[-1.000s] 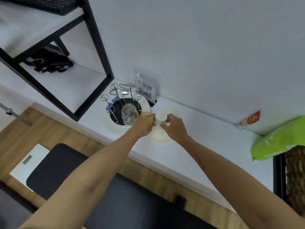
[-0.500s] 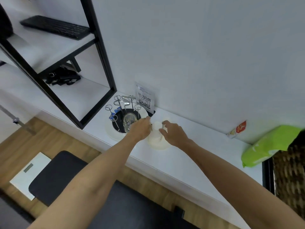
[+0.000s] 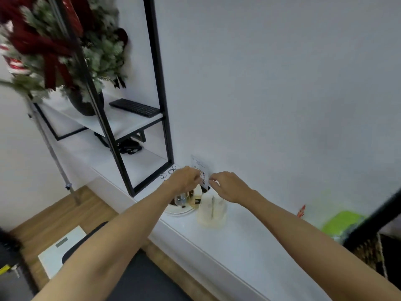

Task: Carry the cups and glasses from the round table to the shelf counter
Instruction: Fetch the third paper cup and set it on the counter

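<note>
lifted clear of the counter (image 3: 227,240) now: left hand (image 3: 184,180) and right hand (image 3: 227,186) loosely curled, holding nothing visible. set down below, a pale cup (image 3: 211,211) beside the rack tray (image 3: 178,210) with its glass (image 3: 180,199), so apparently delivered. half a second back, both hands down at the cup.

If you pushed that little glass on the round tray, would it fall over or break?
The glass looks clear and thin, so it could probably break if knocked. It seems small and upright on the tray, so a gentle push would likely slide it; a hard push might tip it.
</note>
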